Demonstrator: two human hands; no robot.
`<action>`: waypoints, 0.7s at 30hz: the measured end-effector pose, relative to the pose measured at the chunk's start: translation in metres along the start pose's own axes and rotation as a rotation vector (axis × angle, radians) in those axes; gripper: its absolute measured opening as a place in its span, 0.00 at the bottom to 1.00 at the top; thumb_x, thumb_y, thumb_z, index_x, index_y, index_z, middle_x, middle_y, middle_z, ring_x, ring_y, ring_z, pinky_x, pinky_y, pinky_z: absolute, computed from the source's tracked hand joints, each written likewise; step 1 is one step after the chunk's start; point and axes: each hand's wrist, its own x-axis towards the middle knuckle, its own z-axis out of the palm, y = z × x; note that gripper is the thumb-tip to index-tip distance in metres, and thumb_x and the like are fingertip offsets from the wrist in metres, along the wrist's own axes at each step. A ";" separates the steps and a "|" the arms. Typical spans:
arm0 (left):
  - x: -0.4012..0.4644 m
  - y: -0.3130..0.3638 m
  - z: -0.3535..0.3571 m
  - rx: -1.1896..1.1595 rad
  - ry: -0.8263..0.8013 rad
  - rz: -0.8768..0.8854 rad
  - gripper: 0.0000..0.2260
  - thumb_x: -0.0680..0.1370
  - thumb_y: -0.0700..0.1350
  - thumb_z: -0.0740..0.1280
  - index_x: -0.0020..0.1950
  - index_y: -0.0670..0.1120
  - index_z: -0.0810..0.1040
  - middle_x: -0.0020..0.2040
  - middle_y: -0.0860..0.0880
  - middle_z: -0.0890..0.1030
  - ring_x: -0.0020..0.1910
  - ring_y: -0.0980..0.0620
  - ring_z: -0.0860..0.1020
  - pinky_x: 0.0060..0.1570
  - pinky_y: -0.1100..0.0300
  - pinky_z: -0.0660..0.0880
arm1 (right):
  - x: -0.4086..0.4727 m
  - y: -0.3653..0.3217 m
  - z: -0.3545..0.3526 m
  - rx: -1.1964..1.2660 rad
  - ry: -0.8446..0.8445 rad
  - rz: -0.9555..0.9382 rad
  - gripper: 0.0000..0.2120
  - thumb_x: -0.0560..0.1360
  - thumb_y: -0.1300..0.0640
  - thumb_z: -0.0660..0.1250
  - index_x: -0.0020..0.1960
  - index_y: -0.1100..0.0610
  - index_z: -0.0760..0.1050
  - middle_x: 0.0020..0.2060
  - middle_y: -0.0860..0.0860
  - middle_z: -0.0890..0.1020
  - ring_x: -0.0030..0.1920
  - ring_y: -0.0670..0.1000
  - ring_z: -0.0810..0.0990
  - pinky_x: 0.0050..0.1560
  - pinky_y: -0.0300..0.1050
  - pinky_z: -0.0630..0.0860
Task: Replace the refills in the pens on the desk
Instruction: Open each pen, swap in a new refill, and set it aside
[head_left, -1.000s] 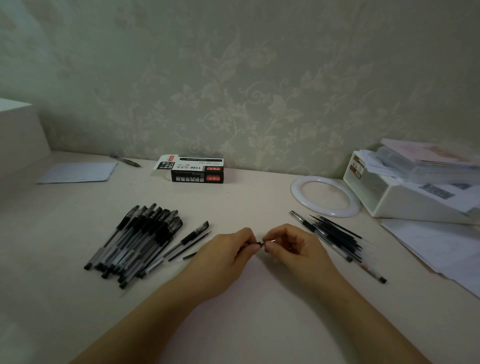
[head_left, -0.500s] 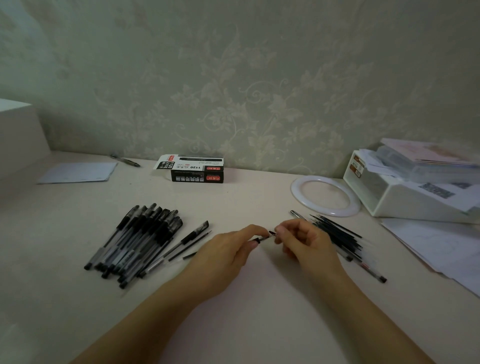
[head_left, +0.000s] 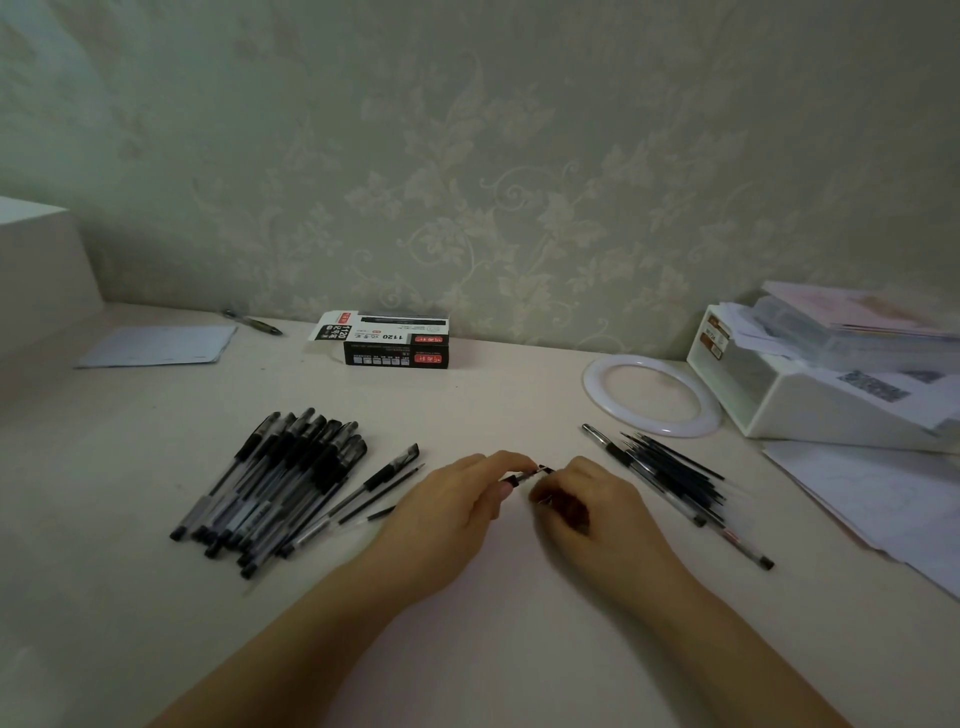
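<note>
Wall (head_left: 519, 156): pale grey-green, cream floral vine pattern. Desk (head_left: 493, 649): off-white, pinkish tint. Pen pile (head_left: 275, 483) near left: black caps, clear barrels. Refill bundle (head_left: 675, 473) right: black. Box (head_left: 395, 345) far centre: black, white panel, red labels. Ring (head_left: 652, 395): white. Organiser (head_left: 810, 410) far right: white. Paper (head_left: 161, 345) far left: pale blue-grey.

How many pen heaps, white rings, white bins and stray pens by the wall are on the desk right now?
Pen heaps: 2, the left heap and the right heap
White ring: 1
White bin: 1
Stray pen by the wall: 1
Total: 5
</note>
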 end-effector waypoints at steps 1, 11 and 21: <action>0.000 0.000 0.000 0.005 -0.004 0.003 0.15 0.82 0.42 0.57 0.65 0.58 0.73 0.40 0.58 0.73 0.41 0.59 0.72 0.42 0.63 0.70 | 0.000 -0.001 0.000 0.009 -0.008 -0.007 0.10 0.74 0.66 0.68 0.49 0.54 0.82 0.38 0.46 0.75 0.38 0.46 0.75 0.38 0.32 0.69; 0.000 0.000 0.001 0.014 0.005 -0.004 0.16 0.82 0.43 0.57 0.65 0.61 0.72 0.43 0.58 0.75 0.43 0.59 0.74 0.45 0.57 0.73 | -0.001 0.000 0.004 0.079 0.036 0.021 0.12 0.74 0.65 0.68 0.53 0.52 0.82 0.40 0.45 0.76 0.39 0.45 0.77 0.40 0.29 0.70; 0.001 0.002 -0.001 -0.119 0.085 0.100 0.17 0.82 0.42 0.58 0.67 0.58 0.73 0.43 0.58 0.75 0.45 0.58 0.75 0.46 0.69 0.71 | 0.004 -0.010 -0.001 0.475 0.146 0.250 0.06 0.76 0.55 0.69 0.44 0.46 0.83 0.38 0.46 0.84 0.39 0.45 0.82 0.41 0.34 0.75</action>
